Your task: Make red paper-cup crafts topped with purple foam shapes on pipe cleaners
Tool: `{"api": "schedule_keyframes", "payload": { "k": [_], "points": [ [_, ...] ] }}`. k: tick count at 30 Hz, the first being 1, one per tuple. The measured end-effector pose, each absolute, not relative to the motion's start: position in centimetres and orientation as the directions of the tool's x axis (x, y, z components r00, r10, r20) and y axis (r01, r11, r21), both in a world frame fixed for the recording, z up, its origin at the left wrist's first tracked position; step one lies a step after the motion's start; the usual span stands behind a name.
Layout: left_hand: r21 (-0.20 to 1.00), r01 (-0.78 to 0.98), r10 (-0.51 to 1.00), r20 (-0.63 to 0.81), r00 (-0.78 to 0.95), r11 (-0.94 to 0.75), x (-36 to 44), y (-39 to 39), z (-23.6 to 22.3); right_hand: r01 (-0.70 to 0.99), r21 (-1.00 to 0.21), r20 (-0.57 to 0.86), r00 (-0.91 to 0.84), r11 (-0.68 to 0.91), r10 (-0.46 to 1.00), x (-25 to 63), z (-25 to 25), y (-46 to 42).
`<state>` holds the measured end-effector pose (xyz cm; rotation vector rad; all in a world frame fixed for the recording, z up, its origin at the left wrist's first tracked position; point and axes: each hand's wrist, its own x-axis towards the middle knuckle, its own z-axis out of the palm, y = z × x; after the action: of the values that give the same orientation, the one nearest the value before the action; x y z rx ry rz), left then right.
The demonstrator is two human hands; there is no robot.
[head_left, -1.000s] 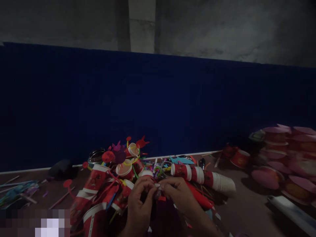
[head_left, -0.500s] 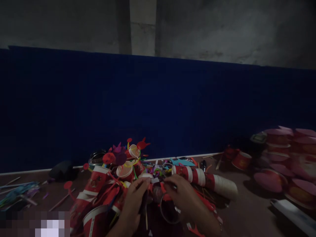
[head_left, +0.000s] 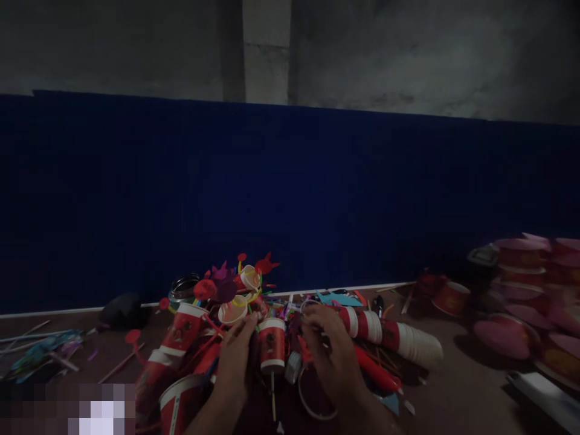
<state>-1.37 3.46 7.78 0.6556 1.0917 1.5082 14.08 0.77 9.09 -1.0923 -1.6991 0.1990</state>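
At the middle of the cluttered table (head_left: 457, 386), right between two bare hands, there's a red cup (head_left: 272, 345) with a dark printed picture on its side and a pale band at each end. A thin stick (head_left: 273, 402) shows just below it, pointing back toward the person. On the left flank, the left hand (head_left: 234, 347) is right up beside the cup, fingers stretched forward and close together; whether it's touching the cup or gripping anything, I can't tell from here. Over on the other side, the right hand (head_left: 330, 338) is well spread, fingers loosely bent and clear of the cup, with nothing visible in its grasp. Just below those fingers, a round clear rim (head_left: 317, 414), and between it and the cup, a small greyish object (head_left: 293, 365), too blurred to name.

Out to the right, a long stack of cups (head_left: 408, 344) lies on its side, a red tube (head_left: 378, 371) near it, blue paper (head_left: 339, 299) behind. To the left, it's a crowd: more red cups (head_left: 183, 326), red paper discs (head_left: 205, 289) among them, a dark jar (head_left: 183, 293) at the back. And behind it all, the blue board (head_left: 290, 193).
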Motion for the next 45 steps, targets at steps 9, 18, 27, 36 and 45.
{"api": "schedule_keyframes", "payload": {
  "k": [9,18,27,36,45],
  "points": [
    [0.952,-0.304,0.979,-0.030,-0.201,-0.033,-2.4,3.8,8.6,0.367,-0.870,0.291,-0.155,0.328,0.944,11.8,4.3,7.3],
    [0.906,0.340,0.953,0.294,-0.070,-0.254,-5.1,4.2,10.0,0.468,-0.745,0.327,-0.364,0.475,0.872,12.4,10.1,1.7],
    [0.908,0.373,0.981,0.185,0.055,-0.192,-6.3,3.5,12.0,0.671,-0.617,0.160,-0.404,0.411,0.901,12.6,12.1,-0.3],
    [0.969,0.207,0.975,0.090,0.203,-0.132,-5.2,4.6,8.6,0.746,-0.481,0.132,-0.458,0.461,0.879,12.3,10.9,-0.8],
    [1.000,-0.012,0.961,0.014,0.275,-0.011,-4.3,4.1,9.3,0.597,-0.726,0.071,-0.429,0.342,0.900,12.9,12.0,-0.3]
  ]
}}
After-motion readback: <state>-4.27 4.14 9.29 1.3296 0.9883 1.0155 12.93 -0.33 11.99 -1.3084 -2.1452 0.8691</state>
